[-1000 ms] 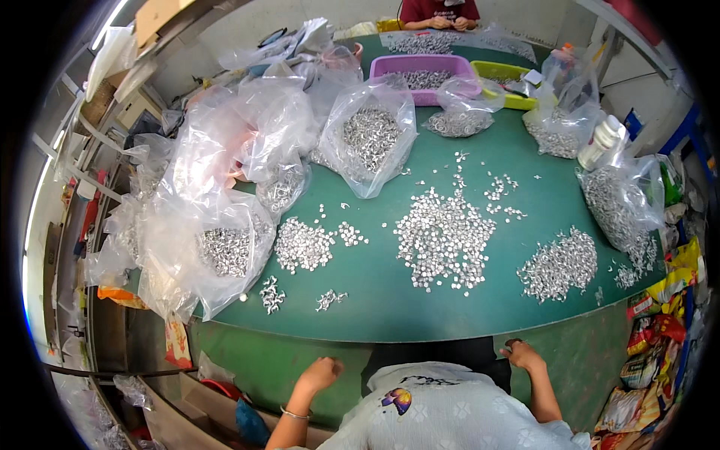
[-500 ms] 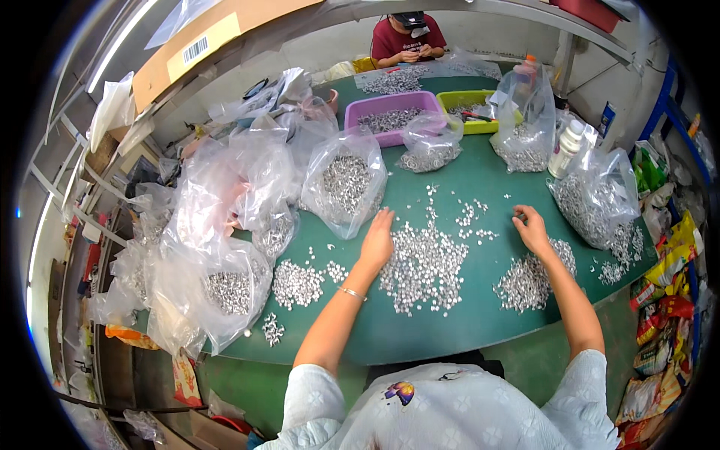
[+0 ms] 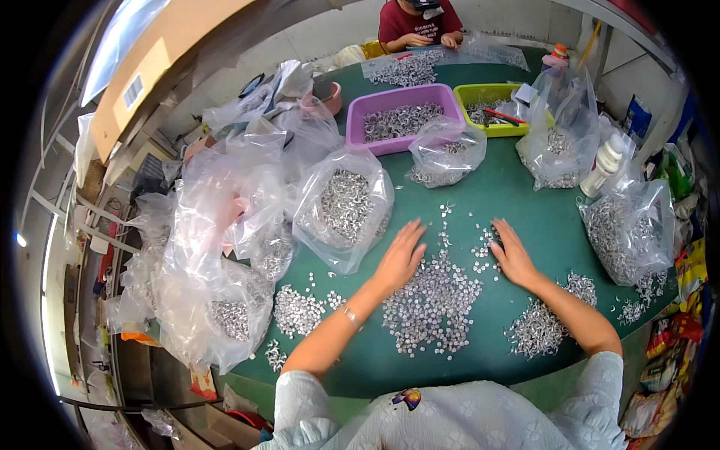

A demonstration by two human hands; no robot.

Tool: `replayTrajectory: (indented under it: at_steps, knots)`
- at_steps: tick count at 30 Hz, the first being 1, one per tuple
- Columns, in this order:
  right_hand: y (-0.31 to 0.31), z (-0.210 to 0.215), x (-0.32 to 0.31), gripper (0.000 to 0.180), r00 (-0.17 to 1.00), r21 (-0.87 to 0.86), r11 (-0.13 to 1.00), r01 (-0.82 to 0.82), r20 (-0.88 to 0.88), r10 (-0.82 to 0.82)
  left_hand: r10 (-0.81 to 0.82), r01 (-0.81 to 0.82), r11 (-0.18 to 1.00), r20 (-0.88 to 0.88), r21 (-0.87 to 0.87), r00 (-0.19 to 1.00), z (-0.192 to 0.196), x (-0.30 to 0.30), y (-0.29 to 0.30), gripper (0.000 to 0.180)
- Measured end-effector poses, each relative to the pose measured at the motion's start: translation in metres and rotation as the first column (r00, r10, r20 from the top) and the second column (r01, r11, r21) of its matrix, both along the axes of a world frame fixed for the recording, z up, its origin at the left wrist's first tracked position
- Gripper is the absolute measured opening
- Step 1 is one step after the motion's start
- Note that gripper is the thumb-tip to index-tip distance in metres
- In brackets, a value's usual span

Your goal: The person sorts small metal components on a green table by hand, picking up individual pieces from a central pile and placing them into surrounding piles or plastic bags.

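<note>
My left hand (image 3: 401, 255) lies flat, fingers spread, on the far left edge of a big heap of small silvery metal parts (image 3: 433, 304) on the green table (image 3: 525, 202). My right hand (image 3: 512, 251) lies flat too, palm down, on scattered parts at the heap's far right. Neither hand holds anything. Smaller heaps of the same parts lie at the left (image 3: 297, 311) and at the right (image 3: 541, 330). A clear bag of parts (image 3: 345, 206) stands just left of my left hand.
Many clear plastic bags (image 3: 217, 247) crowd the table's left side, more bags (image 3: 626, 232) the right. A purple tub (image 3: 397, 116) and a yellow-green tub (image 3: 499, 105) of parts stand at the back. A white bottle (image 3: 604, 165) stands at right. Another person in red (image 3: 416, 19) works at the far end.
Both hands came up from the table's near edge, reached onto the heap of parts and slid farther forward. The view has tilted closer over the table.
</note>
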State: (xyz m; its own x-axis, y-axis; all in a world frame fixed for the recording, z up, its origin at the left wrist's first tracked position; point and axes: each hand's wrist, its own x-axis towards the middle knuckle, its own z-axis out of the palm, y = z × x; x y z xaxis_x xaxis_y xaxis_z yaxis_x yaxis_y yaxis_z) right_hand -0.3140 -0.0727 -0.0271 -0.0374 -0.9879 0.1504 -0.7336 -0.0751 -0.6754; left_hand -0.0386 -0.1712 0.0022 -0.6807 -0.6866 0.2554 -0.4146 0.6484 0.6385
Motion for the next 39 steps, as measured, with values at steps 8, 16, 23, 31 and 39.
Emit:
replayTrajectory:
  at_steps: [8, 16, 23, 31, 39]
  knots:
    - [-0.076, 0.003, 0.025, 0.054, 0.951, 0.015, 0.969, -0.248, -0.185, 0.246, -0.176, 0.171, 0.984, 0.103, 0.050, 0.979, -0.039, -0.046, -0.049, 0.040]
    - [-0.040, 0.015, 0.048, 0.021, 0.927, -0.080, 0.937, -0.339, 0.143, 0.348, -0.184, 0.180, 0.931, -0.019, 0.318, 0.983, 0.000, 0.022, 0.007, 0.035]
    - [-0.134, 0.003, 0.061, 0.013, 0.979, -0.361, 0.911, -0.200, -0.110, 0.171, 0.163, -0.163, 0.975, -0.014, -0.150, 0.987, -0.030, -0.027, -0.034, 0.038]
    - [-0.123, 0.010, 0.069, 0.011, 0.958, -0.368, 0.900, -0.232, -0.245, 0.147, -0.202, 0.206, 0.971, -0.044, 0.121, 0.978, -0.013, 0.003, 0.016, 0.034]
    - [-0.181, 0.128, 0.083, 0.019, 0.948, -0.617, 0.735, -0.281, -0.296, 0.114, -0.032, 0.036, 0.999, -0.132, 0.031, 0.991, -0.016, 0.009, 0.031, 0.031]
